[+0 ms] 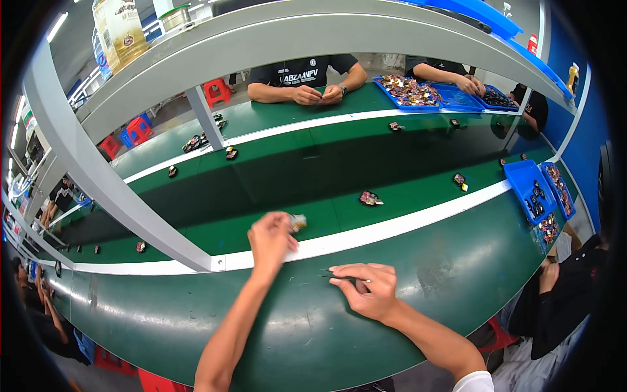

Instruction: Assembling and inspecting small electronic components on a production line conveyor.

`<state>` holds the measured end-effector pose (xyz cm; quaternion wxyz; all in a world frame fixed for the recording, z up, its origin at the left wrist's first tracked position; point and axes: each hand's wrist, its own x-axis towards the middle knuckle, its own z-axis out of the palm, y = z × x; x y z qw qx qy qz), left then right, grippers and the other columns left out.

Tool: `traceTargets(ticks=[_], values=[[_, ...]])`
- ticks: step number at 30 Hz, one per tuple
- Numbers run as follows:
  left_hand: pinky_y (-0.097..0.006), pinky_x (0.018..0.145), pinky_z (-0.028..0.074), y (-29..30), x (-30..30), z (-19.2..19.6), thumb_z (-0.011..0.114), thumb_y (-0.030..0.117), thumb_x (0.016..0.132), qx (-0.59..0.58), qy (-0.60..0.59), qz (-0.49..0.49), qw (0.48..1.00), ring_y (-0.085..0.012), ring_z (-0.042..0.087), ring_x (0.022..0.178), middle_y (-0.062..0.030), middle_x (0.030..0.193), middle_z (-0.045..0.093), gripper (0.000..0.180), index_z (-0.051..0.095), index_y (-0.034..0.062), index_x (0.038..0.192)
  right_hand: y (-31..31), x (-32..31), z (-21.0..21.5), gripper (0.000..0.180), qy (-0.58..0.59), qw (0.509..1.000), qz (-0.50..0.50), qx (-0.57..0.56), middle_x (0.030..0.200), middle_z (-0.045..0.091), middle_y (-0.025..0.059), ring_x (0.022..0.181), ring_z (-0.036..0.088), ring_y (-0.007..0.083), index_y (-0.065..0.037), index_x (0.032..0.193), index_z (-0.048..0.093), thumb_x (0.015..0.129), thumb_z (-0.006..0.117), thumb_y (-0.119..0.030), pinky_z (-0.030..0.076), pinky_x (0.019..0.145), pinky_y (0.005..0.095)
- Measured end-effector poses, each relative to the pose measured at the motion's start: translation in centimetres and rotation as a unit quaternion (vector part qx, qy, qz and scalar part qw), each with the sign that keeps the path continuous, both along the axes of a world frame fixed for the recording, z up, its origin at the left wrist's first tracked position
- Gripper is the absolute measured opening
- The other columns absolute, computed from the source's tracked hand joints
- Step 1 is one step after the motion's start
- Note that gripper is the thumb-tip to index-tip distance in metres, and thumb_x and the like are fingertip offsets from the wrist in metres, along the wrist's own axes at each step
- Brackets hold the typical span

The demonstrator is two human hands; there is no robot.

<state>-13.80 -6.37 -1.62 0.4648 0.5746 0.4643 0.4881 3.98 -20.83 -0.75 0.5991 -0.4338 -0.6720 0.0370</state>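
Observation:
My left hand (270,240) reaches over the near white rail to the green belt, its fingers bent and smeared by motion. At its fingertips is a small dark part with a pale yellowish piece (298,223), also blurred, which the fingers seem to grip. My right hand (369,287) hovers over the near green worktop, closed on slim dark tweezers (346,277). Their tips point left, with nothing visible between them. A small black part with reddish and gold pieces (370,198) lies on the belt, right of my left hand.
More such parts (460,179) lie spaced along the belt (336,222). Blue trays of parts (522,179) stand at the right end. A grey metal post (124,170) and overhead shelf (313,32) frame the left and top. Co-workers' hands (318,95) work across the belt; others sit left and right.

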Motion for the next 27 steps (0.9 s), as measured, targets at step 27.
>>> traceTargets(ticks=[27], values=[[-0.028, 0.042, 0.045, 7.7, 12.3, 1.7, 0.071, 0.011, 0.09, -0.083, 0.232, -0.224, 0.943, -0.0116, 0.059, 0.053, -0.0076, 0.073, 0.067, 0.017, 0.064, -0.004, 0.095, -0.2, -0.1, -0.9, 0.017, -0.02, 0.999, 0.027, -0.041, 0.078, 0.075, 0.0052, 0.044, 0.057, 0.0167, -0.006, 0.088, 0.073, 0.075, 0.083, -0.003, 0.045, 0.046, 0.0271]])
